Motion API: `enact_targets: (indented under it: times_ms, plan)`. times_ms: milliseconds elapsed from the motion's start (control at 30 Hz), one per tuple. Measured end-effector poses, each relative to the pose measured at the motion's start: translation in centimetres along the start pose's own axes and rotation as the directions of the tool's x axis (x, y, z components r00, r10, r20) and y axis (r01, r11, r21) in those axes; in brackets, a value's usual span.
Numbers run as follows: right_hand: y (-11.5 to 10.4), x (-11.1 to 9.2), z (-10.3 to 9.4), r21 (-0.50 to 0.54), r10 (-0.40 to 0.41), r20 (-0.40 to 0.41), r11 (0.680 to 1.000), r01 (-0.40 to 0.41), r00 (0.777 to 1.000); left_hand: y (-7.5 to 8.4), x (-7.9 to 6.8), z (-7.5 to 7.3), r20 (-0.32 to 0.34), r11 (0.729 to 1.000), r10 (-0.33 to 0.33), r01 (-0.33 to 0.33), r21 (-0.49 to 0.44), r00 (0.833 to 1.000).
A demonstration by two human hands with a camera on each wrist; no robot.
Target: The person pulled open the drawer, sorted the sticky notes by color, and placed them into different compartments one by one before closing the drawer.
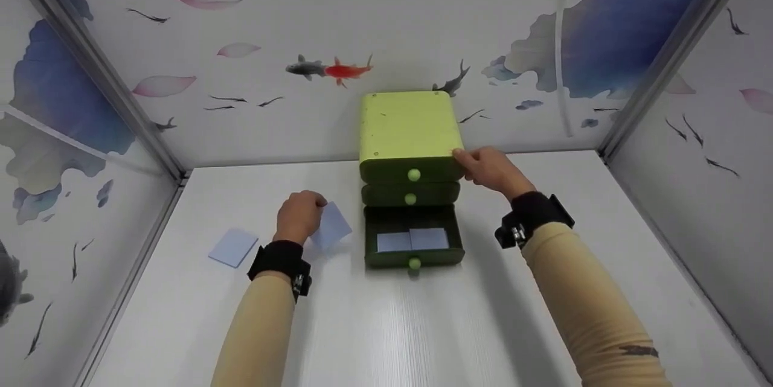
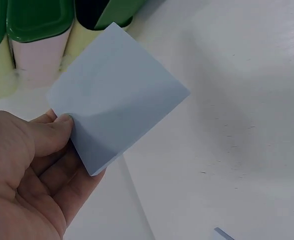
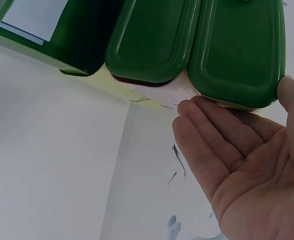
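Note:
My left hand (image 1: 299, 218) pinches a light blue sticky note pad (image 2: 119, 95) between thumb and fingers, tilted above the white table, left of a small green drawer cabinet (image 1: 410, 124). The cabinet's bottom drawer (image 1: 384, 260) is pulled out, and two light blue pads (image 1: 392, 243) lie side by side in it. My right hand (image 1: 492, 171) touches the cabinet's right side near the top front corner. In the right wrist view its fingers are nearly straight along the side, the thumb at the corner.
Another light blue pad (image 1: 234, 247) lies on the table (image 1: 386, 326) left of my left hand. The cabinet's upper drawers, with round green knobs (image 1: 413, 175), are pushed in further than the bottom one. White panels (image 1: 362, 25) printed with fish and petals enclose the table's back and sides.

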State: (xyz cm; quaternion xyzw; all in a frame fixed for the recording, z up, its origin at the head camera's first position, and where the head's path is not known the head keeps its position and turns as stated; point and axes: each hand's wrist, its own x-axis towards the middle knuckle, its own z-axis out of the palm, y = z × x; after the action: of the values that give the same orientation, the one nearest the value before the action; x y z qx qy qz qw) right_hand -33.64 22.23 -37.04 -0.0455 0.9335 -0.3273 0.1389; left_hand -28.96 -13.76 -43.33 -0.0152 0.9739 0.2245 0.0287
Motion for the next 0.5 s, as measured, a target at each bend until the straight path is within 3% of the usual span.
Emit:
enact_targets:
  times_ms: [233,500]
  plan:
    - [0.1,0.1,-0.2,0.014,0.026,0.019,1.000,-0.026,1.000,2.2,0.1,-0.8,-0.030,0.998,0.067,-0.067,-0.012,0.997]
    - [-0.1,0.1,0.0,-0.014,0.002,-0.004,1.000,-0.003,1.000,4.6,-0.5,-0.1,-0.088,0.982,0.189,-0.189,0.009,0.978]
